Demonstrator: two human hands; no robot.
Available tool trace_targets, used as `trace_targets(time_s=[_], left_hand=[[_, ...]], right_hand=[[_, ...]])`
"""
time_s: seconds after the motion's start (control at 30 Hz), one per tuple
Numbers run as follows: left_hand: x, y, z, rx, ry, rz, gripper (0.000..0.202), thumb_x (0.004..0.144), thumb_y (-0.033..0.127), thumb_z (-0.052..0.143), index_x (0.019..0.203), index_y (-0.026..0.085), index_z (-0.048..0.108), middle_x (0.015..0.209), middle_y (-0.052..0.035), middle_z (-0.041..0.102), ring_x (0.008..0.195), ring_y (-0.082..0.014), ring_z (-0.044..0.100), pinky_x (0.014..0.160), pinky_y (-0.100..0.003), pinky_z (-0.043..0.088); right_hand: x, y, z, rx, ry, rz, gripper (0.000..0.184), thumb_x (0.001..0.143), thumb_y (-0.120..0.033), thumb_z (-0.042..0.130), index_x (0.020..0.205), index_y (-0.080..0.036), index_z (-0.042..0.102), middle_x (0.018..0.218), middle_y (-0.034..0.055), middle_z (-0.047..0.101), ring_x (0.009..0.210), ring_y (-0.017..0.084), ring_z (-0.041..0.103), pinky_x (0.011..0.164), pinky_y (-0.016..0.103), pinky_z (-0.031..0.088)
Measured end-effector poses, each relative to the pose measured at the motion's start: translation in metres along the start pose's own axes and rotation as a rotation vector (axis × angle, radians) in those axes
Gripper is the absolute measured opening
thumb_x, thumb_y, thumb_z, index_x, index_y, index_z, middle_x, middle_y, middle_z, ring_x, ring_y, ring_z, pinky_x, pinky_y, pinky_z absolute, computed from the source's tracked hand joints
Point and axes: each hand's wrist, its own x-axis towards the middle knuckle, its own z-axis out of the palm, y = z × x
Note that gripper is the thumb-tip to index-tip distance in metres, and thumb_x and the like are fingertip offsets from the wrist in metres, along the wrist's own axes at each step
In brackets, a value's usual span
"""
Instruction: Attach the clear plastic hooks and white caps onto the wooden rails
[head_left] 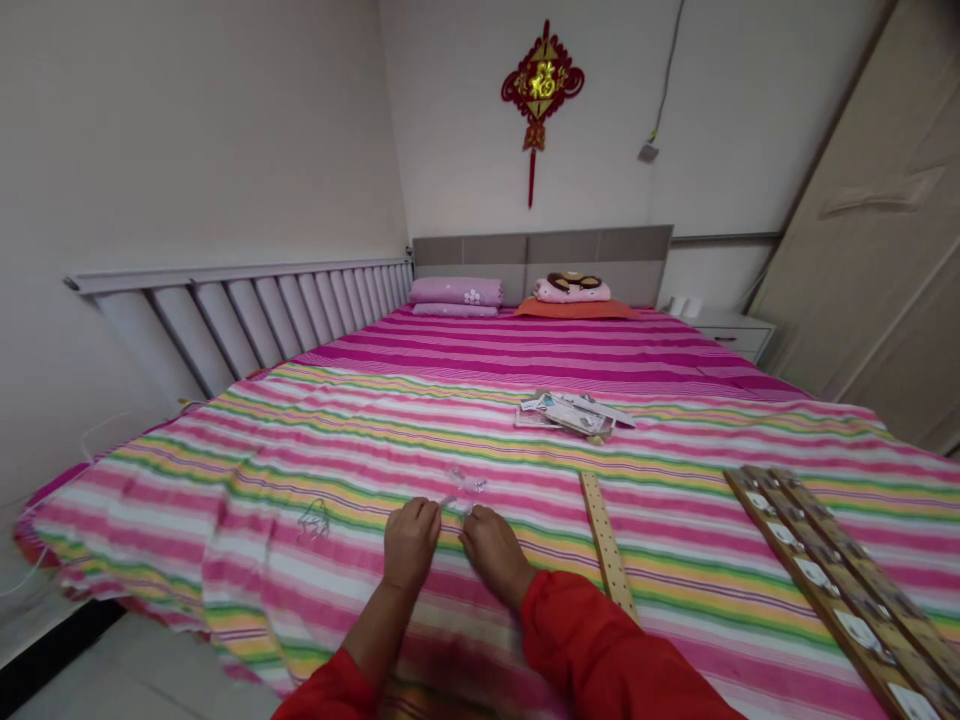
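My left hand [412,543] is closed in a pinch above the striped bed sheet [337,560]. A small clear plastic piece [448,502] sticks out from its fingertips toward the right. Close beside it, my right hand [495,552] is also closed, thumb and fingers pressed together. What the right fingers hold is too small and hidden to make out. Just beyond both hands lie small see-through bits [471,485], perhaps plastic. A perforated wooden strip [606,540] rests on the sheet to the right of my right hand.
Several wooden strips carrying small packed items [821,580] lie at the right. A pile of cards and packets [574,412] sits farther back. Thin tangled wire or thread [313,519] lies at the left. Folded bedding [456,296] is by the headboard; a radiator [247,320] lines the left wall.
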Motion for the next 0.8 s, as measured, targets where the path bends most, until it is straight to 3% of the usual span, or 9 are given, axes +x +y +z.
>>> trace_targets(time_s=[0.17,0.27,0.43,0.53,0.63,0.8], left_hand=[[-0.004,-0.002,0.003,0.054,0.001,0.072,0.021,0.088,0.019,0.049,0.069,0.020,0.059,0.063,-0.0005,0.060,0.063,-0.0166,0.055,0.066,-0.032,0.033],[-0.006,-0.002,0.005,0.110,-0.005,0.069,0.018,0.088,0.019,0.049,0.074,0.019,0.060,0.059,-0.0002,0.058,0.059,-0.0170,0.053,0.065,-0.033,0.033],[-0.003,0.000,-0.002,0.085,-0.130,0.072,0.016,0.085,0.019,0.053,0.075,0.022,0.064,0.073,-0.0025,0.063,0.071,-0.0191,0.056,0.061,-0.032,0.032],[-0.003,0.001,-0.006,0.051,-0.190,0.047,0.017,0.083,0.015,0.051,0.085,0.024,0.066,0.077,-0.0031,0.062,0.072,-0.0188,0.056,0.060,-0.031,0.032],[-0.007,0.002,-0.007,0.014,-0.173,0.025,0.022,0.082,0.013,0.049,0.094,0.022,0.064,0.081,-0.0041,0.065,0.076,-0.0192,0.059,0.065,-0.032,0.035],[-0.013,0.002,-0.006,-0.058,-0.116,0.005,0.020,0.088,0.024,0.045,0.082,0.020,0.064,0.078,-0.0042,0.067,0.075,-0.0182,0.062,0.067,-0.031,0.038]], right_hand=[[0.001,-0.001,-0.003,0.012,-0.001,0.045,0.014,0.085,-0.019,0.054,0.086,-0.016,0.067,0.088,0.0083,0.068,0.084,0.021,0.062,0.071,0.029,0.039],[0.001,-0.001,-0.005,0.020,0.001,0.060,0.013,0.085,-0.019,0.054,0.085,-0.016,0.067,0.087,0.0078,0.069,0.083,0.021,0.062,0.070,0.029,0.038],[-0.001,0.000,-0.007,0.050,0.002,0.051,0.010,0.084,-0.020,0.056,0.083,-0.017,0.065,0.089,0.0064,0.067,0.084,0.019,0.061,0.069,0.027,0.036],[-0.003,0.001,-0.010,0.075,0.001,0.037,0.009,0.084,-0.019,0.055,0.082,-0.018,0.064,0.091,0.0052,0.065,0.082,0.018,0.060,0.068,0.027,0.035],[-0.006,0.002,-0.014,0.105,0.006,0.036,0.009,0.081,-0.015,0.054,0.084,-0.019,0.062,0.089,0.0038,0.064,0.080,0.017,0.058,0.067,0.026,0.034],[-0.008,0.003,-0.020,0.170,0.020,0.037,0.008,0.076,-0.012,0.055,0.078,-0.020,0.059,0.078,0.0004,0.061,0.071,0.015,0.055,0.060,0.025,0.030]])
